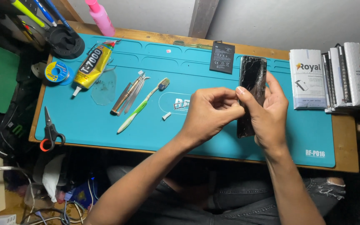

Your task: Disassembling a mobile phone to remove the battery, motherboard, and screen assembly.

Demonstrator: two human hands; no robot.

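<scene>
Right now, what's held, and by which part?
The right hand grips the cracked black phone around its lower half, from the side. The left hand pinches at its left edge, mid-height.

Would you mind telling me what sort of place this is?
Probably a phone repair bench: a blue work mat holds tweezers, a glue tube and a loose battery, while both hands hold a cracked phone.

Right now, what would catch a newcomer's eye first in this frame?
The dark phone with cracked glass, held upright over the blue work mat by the right hand while the left hand pinches at its edge. Next, the yellow glue tube at the mat's upper left, and the orange-handled scissors at its lower left.
</scene>
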